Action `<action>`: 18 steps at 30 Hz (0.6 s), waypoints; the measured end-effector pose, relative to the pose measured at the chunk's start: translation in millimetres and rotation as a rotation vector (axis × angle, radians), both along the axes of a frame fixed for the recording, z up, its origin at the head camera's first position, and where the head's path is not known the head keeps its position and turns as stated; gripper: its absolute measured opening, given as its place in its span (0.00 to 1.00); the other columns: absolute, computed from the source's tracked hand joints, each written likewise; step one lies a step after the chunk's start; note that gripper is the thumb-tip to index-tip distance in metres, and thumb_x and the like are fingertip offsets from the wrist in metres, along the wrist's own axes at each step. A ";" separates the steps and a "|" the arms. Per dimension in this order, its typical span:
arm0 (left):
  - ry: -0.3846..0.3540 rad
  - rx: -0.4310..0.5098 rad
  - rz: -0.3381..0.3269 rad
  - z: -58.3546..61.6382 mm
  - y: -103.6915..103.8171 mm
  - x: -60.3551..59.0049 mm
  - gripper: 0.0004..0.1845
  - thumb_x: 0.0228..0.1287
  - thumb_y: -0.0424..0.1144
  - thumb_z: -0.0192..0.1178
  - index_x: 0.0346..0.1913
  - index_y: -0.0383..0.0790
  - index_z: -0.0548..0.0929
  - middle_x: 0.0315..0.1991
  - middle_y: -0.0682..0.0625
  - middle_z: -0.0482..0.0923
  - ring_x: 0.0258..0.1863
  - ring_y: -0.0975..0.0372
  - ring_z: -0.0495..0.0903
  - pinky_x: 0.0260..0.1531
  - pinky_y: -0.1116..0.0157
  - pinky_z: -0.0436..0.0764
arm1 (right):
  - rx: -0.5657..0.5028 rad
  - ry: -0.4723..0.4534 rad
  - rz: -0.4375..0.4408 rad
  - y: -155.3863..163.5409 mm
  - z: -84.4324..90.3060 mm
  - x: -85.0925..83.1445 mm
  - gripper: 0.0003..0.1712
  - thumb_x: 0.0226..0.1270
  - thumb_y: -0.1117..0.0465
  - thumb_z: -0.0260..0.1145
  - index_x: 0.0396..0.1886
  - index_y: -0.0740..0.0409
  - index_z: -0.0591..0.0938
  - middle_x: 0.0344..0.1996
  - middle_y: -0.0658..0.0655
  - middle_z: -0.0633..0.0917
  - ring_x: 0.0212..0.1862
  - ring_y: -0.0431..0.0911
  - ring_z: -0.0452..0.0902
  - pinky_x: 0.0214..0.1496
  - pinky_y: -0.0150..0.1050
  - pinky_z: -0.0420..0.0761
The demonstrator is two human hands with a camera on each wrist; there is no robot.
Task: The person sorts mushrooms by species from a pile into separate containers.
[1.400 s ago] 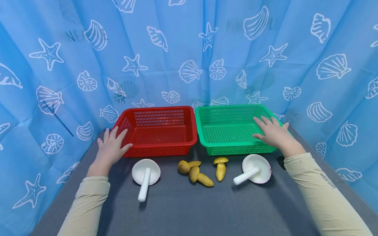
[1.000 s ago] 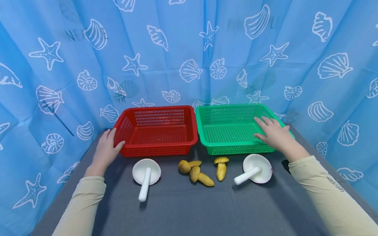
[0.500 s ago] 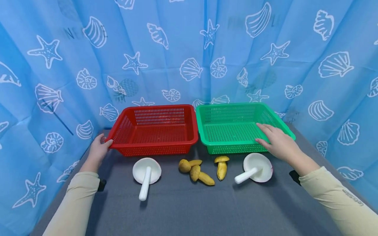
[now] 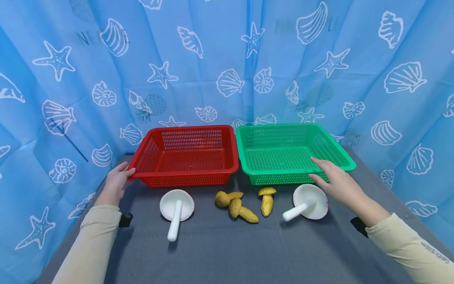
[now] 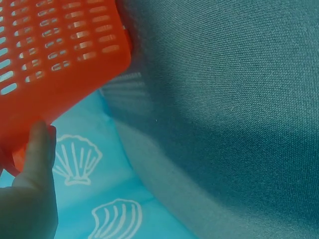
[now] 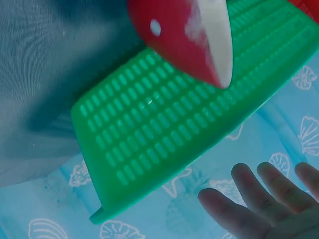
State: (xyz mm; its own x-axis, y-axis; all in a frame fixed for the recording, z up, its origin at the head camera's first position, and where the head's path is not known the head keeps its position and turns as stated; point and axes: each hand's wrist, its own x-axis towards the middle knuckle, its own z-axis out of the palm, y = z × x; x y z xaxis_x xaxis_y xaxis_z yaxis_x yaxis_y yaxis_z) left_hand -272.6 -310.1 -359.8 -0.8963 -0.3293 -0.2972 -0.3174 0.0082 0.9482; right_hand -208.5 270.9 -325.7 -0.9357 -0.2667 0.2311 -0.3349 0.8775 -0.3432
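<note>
My left hand (image 4: 115, 183) grips the left rim of the red plastic basket (image 4: 184, 175), thumb on the near side; in the left wrist view, the thumb presses against the rim of this red basket (image 5: 75, 74). My right hand (image 4: 340, 187), fingers extended, hovers at the front right of the green basket (image 4: 280, 174). Below it lies a toy mushroom (image 4: 320, 201), white stem up; the right wrist view shows its red cap (image 6: 169, 45) with a white spot. That view also has the spread fingers (image 6: 254, 199) of my right hand, holding nothing.
Another white-stemmed mushroom (image 4: 173, 221) lies before the red basket. Between the two white ones are yellow-brown mushrooms: one (image 4: 267, 203) alone, and two (image 4: 248, 215) touching. A blue shell-print curtain (image 4: 209, 79) hangs behind the grey cloth-covered table (image 4: 230, 252).
My left hand has come down from beside the red basket and taken hold of its left rim. My right hand has drawn back from over the green basket toward its front right.
</note>
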 end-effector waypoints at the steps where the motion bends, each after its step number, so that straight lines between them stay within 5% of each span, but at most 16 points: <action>1: -0.006 0.009 0.006 0.2 0.7 0.0 0.38 0.74 0.42 0.51 0.78 0.49 0.43 0.77 0.46 0.47 0.70 0.51 0.60 0.67 0.57 0.62 | -0.011 0.006 -0.004 -0.6 -0.9 2.3 0.34 0.72 0.59 0.61 0.70 0.71 0.63 0.64 0.76 0.66 0.65 0.71 0.59 0.60 0.69 0.64; 10: -0.047 0.058 0.061 4.6 3.2 -2.2 0.35 0.73 0.44 0.53 0.77 0.50 0.52 0.74 0.45 0.55 0.46 0.63 0.73 0.63 0.61 0.67 | -0.167 -0.005 -0.041 -10.3 -11.9 21.1 0.32 0.74 0.60 0.59 0.70 0.72 0.62 0.56 0.76 0.73 0.53 0.69 0.73 0.47 0.65 0.75; 18: -0.038 0.104 0.079 3.6 1.0 -1.1 0.35 0.72 0.44 0.54 0.77 0.49 0.54 0.74 0.46 0.56 0.48 0.63 0.74 0.62 0.62 0.69 | -0.283 -0.055 -0.050 -17.7 -22.9 30.2 0.31 0.75 0.59 0.57 0.68 0.73 0.62 0.51 0.74 0.77 0.51 0.67 0.76 0.46 0.62 0.77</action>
State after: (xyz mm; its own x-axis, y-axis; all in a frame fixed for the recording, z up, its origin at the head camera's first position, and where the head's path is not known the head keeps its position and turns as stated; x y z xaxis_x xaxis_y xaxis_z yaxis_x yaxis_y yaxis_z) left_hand -273.7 -309.1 -356.2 -0.8562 -0.3638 -0.3668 -0.3491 -0.1158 0.9299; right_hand -178.3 253.1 -348.5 -0.9592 -0.1518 0.2386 -0.2677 0.7594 -0.5930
